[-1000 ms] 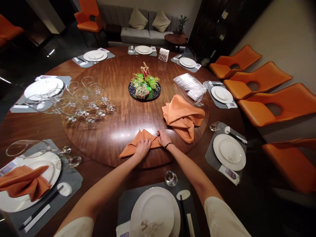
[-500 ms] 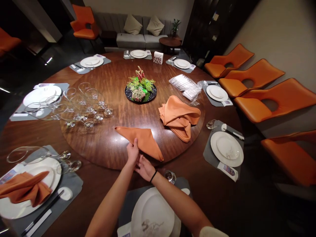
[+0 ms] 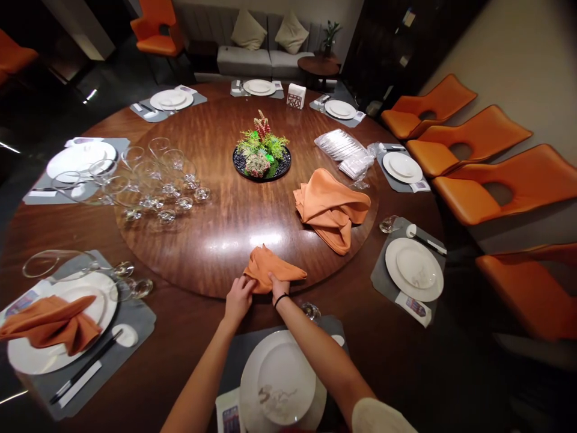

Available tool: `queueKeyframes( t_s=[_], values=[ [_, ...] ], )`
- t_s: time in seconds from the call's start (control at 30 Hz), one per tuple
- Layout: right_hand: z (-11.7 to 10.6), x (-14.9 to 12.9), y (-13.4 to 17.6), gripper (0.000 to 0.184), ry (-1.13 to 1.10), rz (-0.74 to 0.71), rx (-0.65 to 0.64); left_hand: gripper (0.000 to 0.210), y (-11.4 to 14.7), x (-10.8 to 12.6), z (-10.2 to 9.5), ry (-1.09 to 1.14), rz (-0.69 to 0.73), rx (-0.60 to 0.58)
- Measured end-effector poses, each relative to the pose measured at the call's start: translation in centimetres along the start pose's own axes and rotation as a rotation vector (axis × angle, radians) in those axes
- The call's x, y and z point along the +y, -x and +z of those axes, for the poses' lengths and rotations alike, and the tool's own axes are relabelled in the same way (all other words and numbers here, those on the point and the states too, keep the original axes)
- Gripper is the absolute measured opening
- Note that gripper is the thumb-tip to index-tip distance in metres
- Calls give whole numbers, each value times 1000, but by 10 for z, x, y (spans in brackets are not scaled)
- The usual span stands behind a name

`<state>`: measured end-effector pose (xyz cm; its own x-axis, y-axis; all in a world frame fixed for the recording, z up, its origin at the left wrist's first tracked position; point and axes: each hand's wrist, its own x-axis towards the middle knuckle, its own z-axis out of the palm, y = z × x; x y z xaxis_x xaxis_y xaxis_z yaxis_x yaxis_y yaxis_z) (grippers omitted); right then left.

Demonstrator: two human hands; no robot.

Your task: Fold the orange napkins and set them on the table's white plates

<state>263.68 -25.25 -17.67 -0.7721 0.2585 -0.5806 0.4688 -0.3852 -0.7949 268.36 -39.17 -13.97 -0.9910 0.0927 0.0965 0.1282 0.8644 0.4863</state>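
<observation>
An orange cloth napkin (image 3: 273, 269), partly folded and bunched, is held between my two hands above the near edge of the round turntable. My left hand (image 3: 239, 296) pinches its left lower side with bent fingers. My right hand (image 3: 280, 290) grips it from below, thumb on the front and other fingers hidden behind the cloth. One pointed end of the napkin sticks out to the right. Below my forearms lies a place setting with stacked white plates (image 3: 287, 385). A stack of orange napkins (image 3: 332, 207) rests on the turntable to the right.
Several stemmed glasses (image 3: 155, 177) stand at the left of the wooden turntable (image 3: 216, 240). A plant centrepiece (image 3: 262, 153) sits mid-table, with plastic-wrapped packets (image 3: 343, 151) right of it. A folded napkin (image 3: 54, 325) lies on the left plate. Orange chairs (image 3: 505, 186) line the right.
The napkin has gone from a flat folded triangle to a gathered bundle. My right hand has taken hold of it, and my left hand has shifted to its left lower side.
</observation>
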Motion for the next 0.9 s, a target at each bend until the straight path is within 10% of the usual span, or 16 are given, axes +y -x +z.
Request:
queueKeyframes(
  t_s=[0.53,0.73,0.9],
  values=[
    [-35,-67,-14,19,988,-243,134,41,-18,16,14,-262,51,-146],
    [-3,-64,7,17,1421,-909,-348,33,-12,8,23,-155,-7,-156],
    [4,-45,-6,12,1498,-1143,-627,22,-4,-1,10,187,28,-77]
  ],
)
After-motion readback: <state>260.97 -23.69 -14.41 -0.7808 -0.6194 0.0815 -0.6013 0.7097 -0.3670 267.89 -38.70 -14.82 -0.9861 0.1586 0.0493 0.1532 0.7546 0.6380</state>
